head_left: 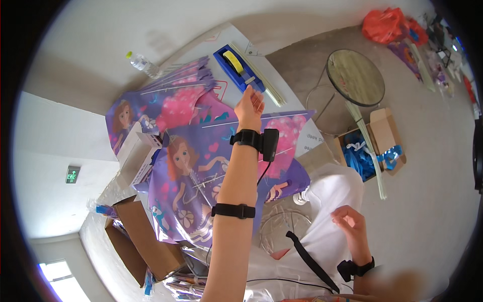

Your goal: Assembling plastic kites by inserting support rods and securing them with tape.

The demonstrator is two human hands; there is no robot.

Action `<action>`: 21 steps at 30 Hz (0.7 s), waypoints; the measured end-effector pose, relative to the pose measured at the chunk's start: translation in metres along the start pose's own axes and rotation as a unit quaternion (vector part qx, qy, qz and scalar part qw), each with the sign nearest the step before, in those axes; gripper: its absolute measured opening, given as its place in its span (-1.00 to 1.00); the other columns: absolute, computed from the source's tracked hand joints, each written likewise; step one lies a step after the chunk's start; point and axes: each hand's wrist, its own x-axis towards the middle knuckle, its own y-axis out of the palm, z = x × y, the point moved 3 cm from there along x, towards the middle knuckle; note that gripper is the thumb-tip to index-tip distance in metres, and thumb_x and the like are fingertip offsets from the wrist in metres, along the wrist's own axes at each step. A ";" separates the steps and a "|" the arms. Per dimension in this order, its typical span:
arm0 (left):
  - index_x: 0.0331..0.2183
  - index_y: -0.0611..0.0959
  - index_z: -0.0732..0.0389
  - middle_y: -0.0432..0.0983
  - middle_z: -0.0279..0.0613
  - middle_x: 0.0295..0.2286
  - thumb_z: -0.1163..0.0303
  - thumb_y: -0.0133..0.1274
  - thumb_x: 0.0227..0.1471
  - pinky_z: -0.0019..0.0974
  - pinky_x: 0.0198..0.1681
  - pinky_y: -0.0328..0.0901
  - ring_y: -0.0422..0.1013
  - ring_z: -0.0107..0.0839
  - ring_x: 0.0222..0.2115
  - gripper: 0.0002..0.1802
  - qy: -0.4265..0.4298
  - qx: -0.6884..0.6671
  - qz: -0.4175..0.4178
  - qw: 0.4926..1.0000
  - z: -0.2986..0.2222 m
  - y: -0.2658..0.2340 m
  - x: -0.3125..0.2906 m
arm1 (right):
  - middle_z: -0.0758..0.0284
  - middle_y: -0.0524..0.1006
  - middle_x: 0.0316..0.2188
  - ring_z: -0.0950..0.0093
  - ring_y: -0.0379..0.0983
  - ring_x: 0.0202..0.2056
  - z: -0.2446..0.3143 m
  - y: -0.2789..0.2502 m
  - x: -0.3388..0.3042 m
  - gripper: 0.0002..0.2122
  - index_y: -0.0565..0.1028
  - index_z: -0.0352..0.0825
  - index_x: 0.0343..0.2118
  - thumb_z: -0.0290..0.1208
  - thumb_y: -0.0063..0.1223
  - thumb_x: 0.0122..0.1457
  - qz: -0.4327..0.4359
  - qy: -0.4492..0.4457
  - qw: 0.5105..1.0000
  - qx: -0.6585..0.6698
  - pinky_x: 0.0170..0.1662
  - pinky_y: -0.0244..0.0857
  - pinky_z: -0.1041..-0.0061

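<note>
My left hand (250, 108) reaches to the front end of a blue tape dispenser (236, 68) that carries a yellow roll of tape (233, 61). Its fingers are curled closed at the dispenser's tip; whatever they pinch is too small to make out. Under that forearm lies a purple and pink printed plastic kite (181, 166) with a cartoon figure and thin pale rods across it. Lower right, over my white-clad leg, my right hand (349, 226) is held up, thumb and fingers bent together. I cannot tell what is between them.
More printed sheets (176, 95) lie stacked behind, near a plastic bottle (142, 64). Pale rods (266, 85) lie beside the dispenser. A round stool (355, 77) and an open carton with blue ribbon (354, 156) stand to the right; a brown box (148, 239) is at lower left.
</note>
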 end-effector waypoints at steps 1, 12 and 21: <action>-0.20 0.55 0.22 0.54 -0.24 -0.32 0.25 0.22 0.07 -0.32 -0.31 0.40 0.50 -0.36 -0.30 -0.68 0.004 0.009 -0.001 1.000 0.002 0.003 -0.008 | 0.38 0.50 -0.31 0.58 0.38 -0.25 0.002 -0.001 -0.007 -0.95 0.47 -0.33 -0.45 -0.55 0.08 0.14 -0.007 -0.009 1.000 -0.004 -0.14 0.22 0.56; -0.36 0.62 0.23 0.53 -0.37 -0.48 0.38 0.20 0.03 -0.46 -0.45 0.25 0.47 -0.54 -0.46 -0.86 0.090 0.042 -0.025 0.995 -0.033 0.037 -0.010 | 0.38 0.50 -0.31 0.59 0.39 -0.23 -0.007 0.016 0.018 -0.95 0.50 -0.40 -0.40 -0.55 0.12 0.17 0.012 -0.050 0.999 0.006 -0.10 0.22 0.61; -0.42 0.76 0.17 0.64 -0.33 -0.51 0.14 0.24 -0.07 -0.31 -0.31 0.35 0.47 -0.38 -0.55 -0.71 0.295 0.545 -0.093 0.780 -0.077 0.042 0.018 | 0.40 0.50 -0.33 0.64 0.36 -0.29 -0.009 0.018 0.034 -0.95 0.51 -0.40 -0.37 -0.54 0.10 0.19 -0.007 -0.051 0.999 0.009 -0.14 0.21 0.64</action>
